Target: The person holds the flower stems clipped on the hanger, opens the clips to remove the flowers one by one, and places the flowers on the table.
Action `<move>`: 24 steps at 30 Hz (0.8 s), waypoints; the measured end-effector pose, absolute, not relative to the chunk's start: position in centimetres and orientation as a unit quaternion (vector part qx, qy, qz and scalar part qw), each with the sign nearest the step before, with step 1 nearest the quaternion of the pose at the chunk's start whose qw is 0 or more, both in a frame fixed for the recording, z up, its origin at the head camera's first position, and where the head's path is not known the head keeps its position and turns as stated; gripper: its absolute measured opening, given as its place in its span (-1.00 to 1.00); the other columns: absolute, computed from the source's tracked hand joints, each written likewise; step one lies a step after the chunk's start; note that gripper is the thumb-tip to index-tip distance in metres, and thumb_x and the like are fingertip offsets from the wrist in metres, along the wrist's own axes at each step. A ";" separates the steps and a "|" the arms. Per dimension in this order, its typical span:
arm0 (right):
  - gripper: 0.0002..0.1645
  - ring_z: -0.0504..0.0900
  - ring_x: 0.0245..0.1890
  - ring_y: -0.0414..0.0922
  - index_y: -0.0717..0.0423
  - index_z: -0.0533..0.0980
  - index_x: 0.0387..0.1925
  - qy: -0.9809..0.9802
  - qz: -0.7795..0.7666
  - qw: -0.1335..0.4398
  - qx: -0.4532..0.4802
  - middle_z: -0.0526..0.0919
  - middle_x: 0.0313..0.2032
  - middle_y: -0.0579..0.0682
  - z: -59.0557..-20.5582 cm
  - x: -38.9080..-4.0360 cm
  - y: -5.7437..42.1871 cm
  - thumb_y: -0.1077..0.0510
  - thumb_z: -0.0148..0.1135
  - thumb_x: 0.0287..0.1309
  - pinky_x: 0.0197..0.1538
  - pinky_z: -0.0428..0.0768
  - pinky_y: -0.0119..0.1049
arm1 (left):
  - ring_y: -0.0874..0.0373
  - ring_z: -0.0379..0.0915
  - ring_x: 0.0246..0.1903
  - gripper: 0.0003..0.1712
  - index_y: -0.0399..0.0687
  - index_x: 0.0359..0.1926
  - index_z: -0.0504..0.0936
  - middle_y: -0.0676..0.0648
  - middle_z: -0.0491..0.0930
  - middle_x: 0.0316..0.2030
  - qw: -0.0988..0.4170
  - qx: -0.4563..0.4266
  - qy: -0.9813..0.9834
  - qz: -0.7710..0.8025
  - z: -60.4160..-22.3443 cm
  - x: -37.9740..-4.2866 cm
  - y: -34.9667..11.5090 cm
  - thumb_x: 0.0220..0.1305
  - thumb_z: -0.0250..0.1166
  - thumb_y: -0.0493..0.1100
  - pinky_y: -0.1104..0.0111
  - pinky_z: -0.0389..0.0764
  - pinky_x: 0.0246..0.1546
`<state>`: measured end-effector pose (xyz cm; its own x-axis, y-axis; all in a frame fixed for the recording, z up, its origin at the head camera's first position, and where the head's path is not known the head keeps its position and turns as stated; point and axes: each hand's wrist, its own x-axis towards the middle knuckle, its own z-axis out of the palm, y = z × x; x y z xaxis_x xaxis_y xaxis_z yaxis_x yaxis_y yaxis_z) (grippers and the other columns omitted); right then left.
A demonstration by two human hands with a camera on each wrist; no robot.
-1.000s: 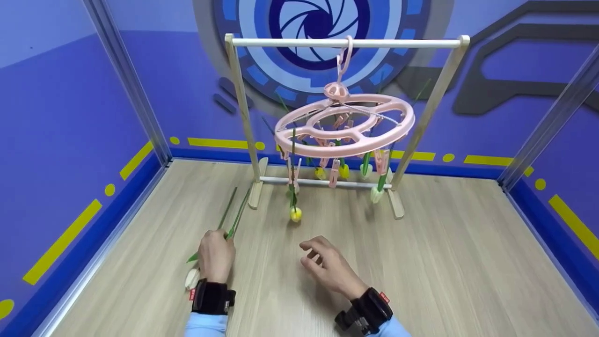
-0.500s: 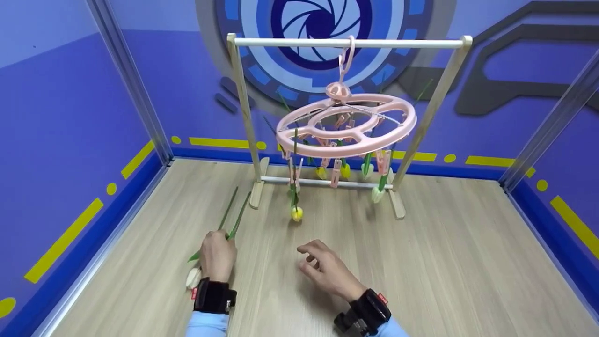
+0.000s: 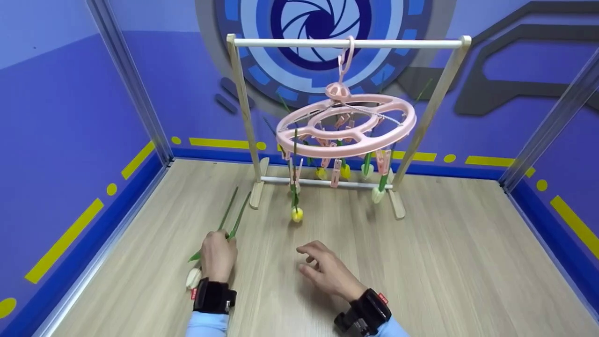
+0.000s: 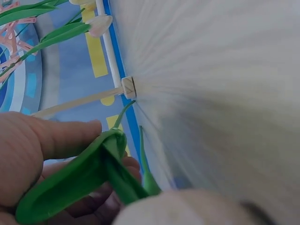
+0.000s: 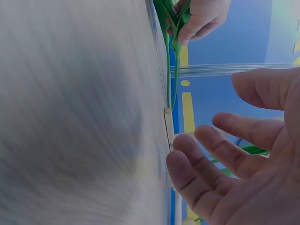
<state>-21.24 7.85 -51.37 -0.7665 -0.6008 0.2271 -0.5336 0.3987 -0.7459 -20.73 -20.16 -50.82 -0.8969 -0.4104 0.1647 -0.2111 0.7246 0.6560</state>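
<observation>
On the left of the table my left hand (image 3: 218, 256) pinches an artificial tulip (image 3: 240, 215) by its green leaves and stem, thumb and fingers round it in the left wrist view. A second green stem (image 3: 228, 208) lies alongside. One white tulip head (image 3: 193, 278) shows beside the wrist; which stem it belongs to is hidden. My right hand (image 3: 330, 269) hovers near the table with fingers loosely bent, holding nothing. Beyond the hands hangs a pink round clip hanger (image 3: 346, 150), with several tulips clipped head down, among them a yellow tulip (image 3: 297, 215) and a white tulip (image 3: 378, 195).
A wooden rack with a white top rod (image 3: 290, 42) carries the hanger, and its feet (image 3: 396, 204) stand on the table. Pink clothespins (image 3: 336, 173) dangle below the ring. Blue printed walls (image 3: 84, 117) enclose the table (image 3: 449, 262) on the left, back and right.
My right hand has shifted very slightly to the left and down. The left hand keeps its hold on the tulip in the same place.
</observation>
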 end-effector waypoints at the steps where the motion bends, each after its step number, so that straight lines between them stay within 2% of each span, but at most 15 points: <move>1: -0.54 0.66 -0.01 0.19 0.36 0.51 0.23 0.835 -0.432 0.039 -0.340 0.57 0.12 0.18 -51.4 -21.2 7.9 0.17 0.23 0.41 -0.04 0.67 -0.23 | -0.27 0.64 -0.22 -0.78 -0.50 -0.13 0.68 -0.38 0.62 -0.25 0.144 0.170 -0.917 -0.330 -50.7 -20.6 -20.2 0.32 0.34 -0.34 -0.05 0.61 -0.20; 7: -0.56 0.65 -0.02 0.19 0.36 0.51 0.22 0.833 -0.437 0.034 -0.337 0.58 0.11 0.22 -51.2 -21.3 8.0 0.23 0.23 0.40 -0.05 0.68 -0.19 | -0.34 0.60 -0.05 -0.59 -0.53 0.13 0.59 -0.48 0.61 -0.05 0.088 0.161 -0.926 -0.329 -48.8 -19.5 -20.4 0.40 0.31 -0.27 -0.10 0.61 -0.09; 10: -0.58 0.65 -0.03 0.19 0.34 0.53 0.21 0.831 -0.441 0.027 -0.337 0.59 0.11 0.23 -51.2 -21.3 8.2 0.26 0.23 0.39 -0.07 0.68 -0.19 | -0.34 0.60 -0.01 -0.56 -0.52 0.18 0.56 -0.49 0.60 0.01 0.072 0.153 -0.926 -0.337 -47.7 -18.9 -20.7 0.45 0.26 -0.24 -0.11 0.61 -0.07; 18: -0.58 0.65 -0.06 0.19 0.31 0.54 0.21 0.826 -0.451 0.013 -0.338 0.60 0.11 0.25 -50.9 -21.5 8.7 0.32 0.20 0.35 -0.09 0.66 -0.23 | -0.28 0.63 -0.11 -0.65 -0.50 0.09 0.61 -0.43 0.65 -0.08 0.111 0.112 -0.928 -0.338 -45.1 -17.8 -21.5 0.50 0.16 -0.25 -0.09 0.60 -0.09; 24: -0.59 0.67 -0.08 0.15 0.31 0.55 0.19 0.825 -0.451 -0.004 -0.340 0.61 0.09 0.22 -50.7 -21.6 8.8 0.32 0.21 0.34 -0.11 0.67 -0.18 | -0.25 0.61 -0.11 -0.62 -0.47 0.17 0.58 -0.42 0.63 -0.06 0.105 0.107 -0.929 -0.339 -43.9 -17.0 -22.3 0.56 0.08 -0.24 -0.10 0.58 -0.07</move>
